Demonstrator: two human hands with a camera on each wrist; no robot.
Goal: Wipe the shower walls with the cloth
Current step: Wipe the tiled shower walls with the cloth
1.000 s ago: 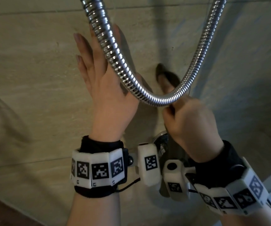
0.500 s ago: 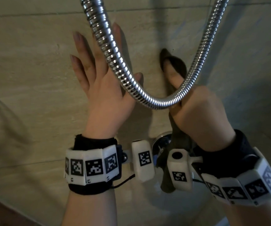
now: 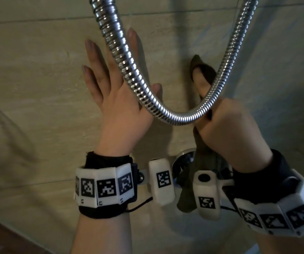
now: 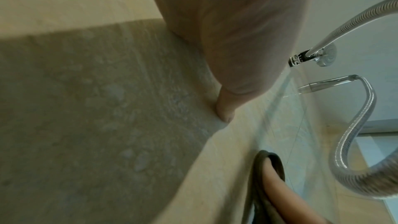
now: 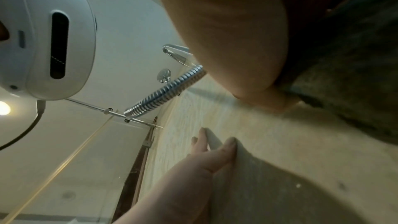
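My left hand (image 3: pixel 111 85) lies flat with straight fingers on the beige tiled shower wall (image 3: pixel 28 70), behind the hanging hose. To its right, my right hand (image 3: pixel 226 129) grips a dark olive cloth (image 3: pixel 200 70) and presses it to the wall with an outstretched finger wrapped in the cloth. The cloth's loose end (image 3: pixel 187 197) hangs below that wrist. In the left wrist view the cloth (image 4: pixel 271 161) covers the fingertip against the wall. In the right wrist view the cloth (image 5: pixel 344 74) fills the upper right, and my left hand (image 5: pixel 213 149) rests on the wall below.
A chrome shower hose (image 3: pixel 129 70) loops down in front of both hands, its lowest bend (image 3: pixel 177 118) touching my right knuckles. A chrome wall fitting (image 3: pixel 182 158) sits just below the hands. The hose connector and bracket (image 4: pixel 310 57) are fixed to the side wall.
My right hand has slid the cloth upward along the wall, and the cloth's tail now hangs below the wrist. The left hand stays flat on the wall, shifted slightly.
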